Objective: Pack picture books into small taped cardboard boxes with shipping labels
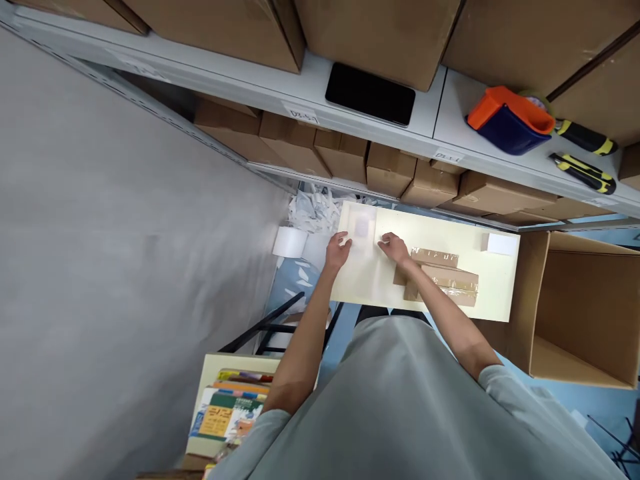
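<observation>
A clear plastic bag [362, 235] with a pale label-like patch lies over the left end of the cream tabletop [490, 287]. My left hand [339, 252] is at the bag's left edge, thumb and fingers curled into a pinch. At its right edge, the fingertips of my right hand [395, 248] are drawn together in the same way. The thin film is hard to see against the pale surface. Beside my right forearm, small brown cardboard boxes [453, 277] with shiny tape lie partly under the arm. A small white box [500, 244] sits at the table's right end.
Above the table runs a shelf [240, 87] of cartons, with a black phone [370, 93], an orange-and-blue tape dispenser [515, 120] and utility knives [584, 173]. A large carton [585, 307] stands open at right. White paper roll [290, 242] and wall [125, 233] are left.
</observation>
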Action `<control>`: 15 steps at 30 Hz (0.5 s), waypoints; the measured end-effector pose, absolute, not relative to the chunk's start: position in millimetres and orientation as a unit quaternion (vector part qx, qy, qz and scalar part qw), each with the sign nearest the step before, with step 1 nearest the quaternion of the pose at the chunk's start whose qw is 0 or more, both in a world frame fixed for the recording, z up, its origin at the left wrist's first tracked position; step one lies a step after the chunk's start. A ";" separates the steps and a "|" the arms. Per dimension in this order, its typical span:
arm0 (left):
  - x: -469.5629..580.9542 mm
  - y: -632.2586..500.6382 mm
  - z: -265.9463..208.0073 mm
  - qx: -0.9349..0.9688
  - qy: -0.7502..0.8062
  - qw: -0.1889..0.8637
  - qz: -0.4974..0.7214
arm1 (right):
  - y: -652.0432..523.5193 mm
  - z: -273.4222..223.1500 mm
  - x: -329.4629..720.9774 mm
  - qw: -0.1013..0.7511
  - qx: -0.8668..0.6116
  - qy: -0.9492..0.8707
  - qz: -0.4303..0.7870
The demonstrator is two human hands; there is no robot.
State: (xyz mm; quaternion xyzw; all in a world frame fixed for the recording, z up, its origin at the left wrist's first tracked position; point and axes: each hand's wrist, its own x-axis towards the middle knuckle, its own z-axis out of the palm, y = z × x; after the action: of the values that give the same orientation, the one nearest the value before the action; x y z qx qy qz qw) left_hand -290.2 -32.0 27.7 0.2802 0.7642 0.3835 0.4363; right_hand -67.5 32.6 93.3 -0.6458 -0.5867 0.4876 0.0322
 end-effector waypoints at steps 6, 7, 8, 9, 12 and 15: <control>-297.7 -21.2 -13.8 0.343 0.739 0.472 0.336 | 54.1 40.0 -113.0 0.001 -0.698 -0.508 0.505; -297.7 -21.8 -17.7 0.350 0.738 0.472 0.332 | 54.2 35.6 -116.8 0.001 -0.703 -0.500 0.505; -297.7 -22.8 -20.8 0.355 0.738 0.471 0.328 | 53.3 32.3 -119.9 0.000 -0.707 -0.494 0.506; -297.8 -24.2 -23.1 0.358 0.737 0.471 0.325 | 51.8 29.7 -122.6 0.004 -0.712 -0.488 0.506; -298.3 -28.2 -26.8 0.367 0.729 0.482 0.319 | 45.9 26.1 -129.8 0.036 -0.722 -0.480 0.497; -298.7 -30.2 -28.8 0.376 0.722 0.493 0.306 | 42.4 26.0 -135.9 0.060 -0.719 -0.487 0.492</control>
State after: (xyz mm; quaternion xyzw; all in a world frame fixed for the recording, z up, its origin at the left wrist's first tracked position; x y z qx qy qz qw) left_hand -298.7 -30.2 -28.8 0.3760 0.7223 0.3057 0.4934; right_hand -135.9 42.4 26.0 -0.7188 -0.4874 0.4921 0.0602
